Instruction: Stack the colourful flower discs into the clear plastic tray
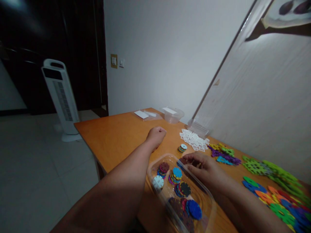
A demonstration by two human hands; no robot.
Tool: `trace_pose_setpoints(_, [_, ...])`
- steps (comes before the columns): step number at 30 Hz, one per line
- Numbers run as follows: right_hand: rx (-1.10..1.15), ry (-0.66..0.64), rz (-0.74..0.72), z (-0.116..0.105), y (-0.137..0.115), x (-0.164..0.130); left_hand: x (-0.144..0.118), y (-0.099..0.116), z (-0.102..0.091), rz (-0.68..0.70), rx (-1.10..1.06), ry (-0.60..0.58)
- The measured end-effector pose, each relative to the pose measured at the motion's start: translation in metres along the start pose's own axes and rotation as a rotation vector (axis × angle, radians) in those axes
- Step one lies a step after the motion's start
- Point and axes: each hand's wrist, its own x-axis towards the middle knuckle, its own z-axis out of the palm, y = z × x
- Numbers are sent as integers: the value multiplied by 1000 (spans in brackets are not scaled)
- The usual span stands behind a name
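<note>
The left hand (155,138) is clenched into a fist over the wooden table (109,136), just beyond the clear plastic box (214,207), with nothing visible in it. The right hand (202,164) is at the box's far rim, its fingers curled and meeting a few brown and blue discs (181,161) — whether it grips them or only touches them, I cannot tell, nor on which side of the box wall they sit. Inside the box are notched discs (177,174), mostly in small stacks topped with brown, light blue, white, black and dark blue. A short stack (182,148) topped with white stands on the table near the right hand, between it and the fist. Past that lie white lattice pieces (193,139), a clear tray (198,128) and a clear bowl (173,117). Along the right — beyond the right forearm — are colourful plastic pieces (280,212), green, orange and blue among them.
</note>
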Motion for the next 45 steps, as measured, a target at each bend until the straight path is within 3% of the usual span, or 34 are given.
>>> trace_pose_setpoints(4, [12, 63, 31, -13, -17, -4, -1, 2, -1, -7, 7, -10])
trace_pose_setpoints(7, [3, 31, -7, -27, -32, -11, -2, 3, -1, -30, -4, -18])
trace_pose_setpoints(14, [-146, -347, -90, -28, -71, -39, -1, -1, 0, -38, -6, -26])
trace_pose_setpoints(17, [-181, -424, -114, -21, -80, -43, 1, -2, 0, -35, -10, -24])
trace_pose_setpoints(23, [-232, -407, -158, -20, -78, -44, 0, -2, 1, -24, -10, -25])
trace_pose_setpoints(29, [-237, -495, -146, -18, -85, -46, 0, -1, 1, -27, -2, -19])
trace_pose_setpoints(35, [-326, -448, -116, -9, -86, -46, 2, -5, 1, -12, -2, -22])
trace_pose_setpoints(45, [-279, -436, -183, -4, -87, -43, 1, -2, 0, -26, 10, -19])
